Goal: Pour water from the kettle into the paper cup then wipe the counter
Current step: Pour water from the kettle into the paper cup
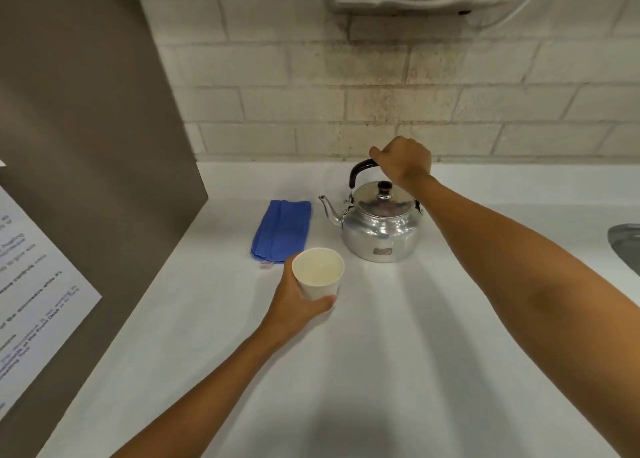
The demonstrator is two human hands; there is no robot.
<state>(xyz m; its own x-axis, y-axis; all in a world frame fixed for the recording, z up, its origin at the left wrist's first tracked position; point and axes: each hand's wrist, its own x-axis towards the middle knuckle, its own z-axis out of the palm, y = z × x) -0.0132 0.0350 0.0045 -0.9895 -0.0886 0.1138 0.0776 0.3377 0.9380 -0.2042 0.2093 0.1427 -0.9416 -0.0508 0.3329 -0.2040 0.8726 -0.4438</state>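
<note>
The right hand [403,159] is closed in a fist over the top of the kettle's black handle [360,170], fingers curled fully round the bar, so the metal kettle [381,230] hangs directly below the knuckles and looks to be sitting on the white counter [398,336]. Gripping at the crown of the handle should let the body swing forward when lifted, and the spout [327,208] already points away from that fist toward the other hand. The left hand [298,305] is wrapped part-way round the paper cup [318,272], thumb on the near side and fingers hidden behind, holding it upright with its open mouth just below and to the left of the spout; this probably steadies a light cup against the stream. The cup looks empty, so pouring has not started. Just beyond the left fingertips, touching nothing, lies a folded blue cloth [282,229], kept within easy reach for the wiping step.
</note>
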